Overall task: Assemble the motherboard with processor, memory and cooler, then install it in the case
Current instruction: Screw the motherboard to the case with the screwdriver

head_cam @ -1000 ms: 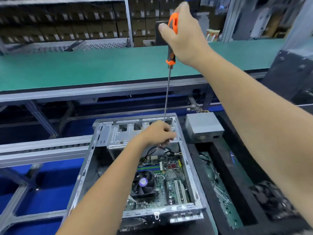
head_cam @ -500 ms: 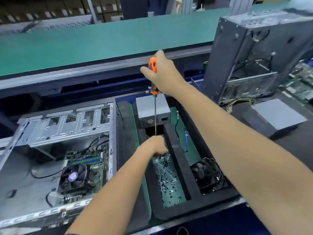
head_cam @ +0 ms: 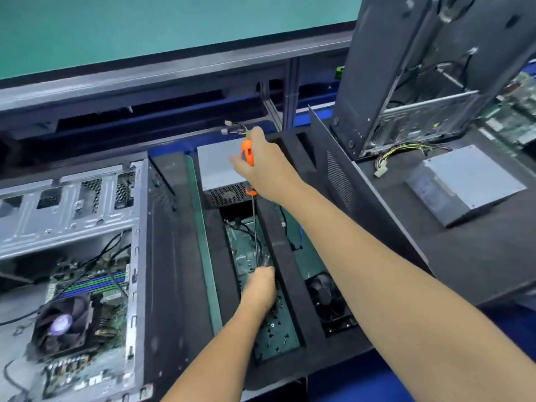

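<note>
An open grey case (head_cam: 136, 233) lies at the left with the motherboard (head_cam: 87, 291) inside, its round cooler fan (head_cam: 62, 326) and memory sticks (head_cam: 95, 282) showing. My right hand (head_cam: 261, 166) grips the orange handle of a long screwdriver (head_cam: 248, 153), whose shaft points straight down into the screw compartment (head_cam: 278, 338) of a black foam tray (head_cam: 179, 271). My left hand (head_cam: 259, 285) is down in that compartment with fingers curled at the shaft's tip; what they hold is hidden.
A grey power supply (head_cam: 223, 166) sits at the tray's far end, and a spare black fan (head_cam: 327, 300) lies in its right pocket. A second case (head_cam: 406, 68) stands upright at the right beside another power supply (head_cam: 464, 181). A green conveyor (head_cam: 145, 33) runs behind.
My view swung right, from the case to the foam tray. Both hands moved with the screwdriver out of the case and now sit over the screw compartment.
</note>
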Demonstrator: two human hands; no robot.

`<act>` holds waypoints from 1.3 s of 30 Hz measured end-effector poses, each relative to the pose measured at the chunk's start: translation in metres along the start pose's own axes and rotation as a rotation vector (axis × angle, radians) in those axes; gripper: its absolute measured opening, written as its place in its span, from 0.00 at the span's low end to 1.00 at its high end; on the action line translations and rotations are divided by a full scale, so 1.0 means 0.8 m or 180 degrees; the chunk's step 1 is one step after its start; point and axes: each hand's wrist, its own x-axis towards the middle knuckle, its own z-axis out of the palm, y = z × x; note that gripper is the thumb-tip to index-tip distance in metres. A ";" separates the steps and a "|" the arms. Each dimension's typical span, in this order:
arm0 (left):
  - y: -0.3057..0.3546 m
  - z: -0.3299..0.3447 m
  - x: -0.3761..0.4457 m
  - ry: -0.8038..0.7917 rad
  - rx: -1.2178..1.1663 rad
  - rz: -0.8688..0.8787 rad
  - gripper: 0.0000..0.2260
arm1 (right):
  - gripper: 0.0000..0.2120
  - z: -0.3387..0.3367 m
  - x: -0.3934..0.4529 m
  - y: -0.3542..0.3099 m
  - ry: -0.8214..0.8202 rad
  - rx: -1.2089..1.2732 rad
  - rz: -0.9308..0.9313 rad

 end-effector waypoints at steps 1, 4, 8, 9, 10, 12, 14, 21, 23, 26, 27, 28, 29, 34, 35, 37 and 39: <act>0.000 0.004 0.003 0.0083 0.0033 -0.0030 0.12 | 0.13 0.001 0.002 0.003 0.0013 0.0026 0.0018; 0.000 0.016 0.007 0.0250 0.0133 -0.0044 0.12 | 0.13 0.005 0.008 0.011 0.0058 0.0098 0.0041; -0.001 0.020 0.016 0.0243 0.0163 -0.0032 0.12 | 0.13 0.005 0.015 0.015 0.0047 0.0066 0.0058; 0.000 0.018 0.016 0.0205 0.0140 -0.0017 0.12 | 0.13 0.005 0.016 0.015 0.0039 0.0069 0.0055; 0.001 0.016 0.016 0.0163 0.0099 0.0001 0.11 | 0.13 0.004 0.018 0.014 0.0027 0.0080 0.0047; 0.001 0.008 0.015 0.0077 -0.0094 0.0010 0.07 | 0.13 0.000 0.021 0.011 0.0031 0.0101 0.0024; 0.005 -0.007 0.016 -0.0012 -0.0348 -0.0054 0.03 | 0.13 -0.006 0.027 0.005 0.0100 0.0121 0.0003; 0.028 -0.123 0.014 -0.0440 -0.0546 0.0158 0.13 | 0.12 -0.052 0.053 -0.074 0.0550 0.0114 -0.0475; 0.025 -0.164 -0.001 -0.0417 -0.0784 0.0293 0.10 | 0.12 -0.072 0.060 -0.107 0.0736 0.0056 -0.0662; 0.011 -0.222 -0.028 -0.0002 -0.1321 0.0420 0.05 | 0.11 -0.105 0.065 -0.158 0.1054 0.0140 -0.0991; 0.003 -0.239 -0.037 0.0208 -0.1389 0.0466 0.05 | 0.11 -0.112 0.064 -0.174 0.1134 0.0236 -0.1104; -0.013 -0.258 -0.051 0.0414 -0.1413 0.0518 0.05 | 0.11 -0.113 0.063 -0.194 0.1224 0.0301 -0.1206; -0.021 -0.271 -0.057 0.0512 -0.1454 0.0585 0.05 | 0.11 -0.120 0.063 -0.204 0.1351 0.0322 -0.1229; -0.103 -0.316 -0.110 0.0798 -0.1936 0.0654 0.04 | 0.15 -0.109 0.057 -0.262 0.1753 0.0548 -0.1377; -0.128 -0.321 -0.120 0.0888 -0.2011 0.0602 0.04 | 0.14 -0.098 0.057 -0.276 0.1773 0.0573 -0.1422; -0.176 -0.325 -0.136 0.1028 -0.2156 0.0454 0.04 | 0.12 -0.069 0.055 -0.302 0.1764 0.0646 -0.1433; -0.221 -0.327 -0.149 0.1046 -0.2230 0.0325 0.04 | 0.11 -0.043 0.054 -0.326 0.1744 0.0694 -0.1433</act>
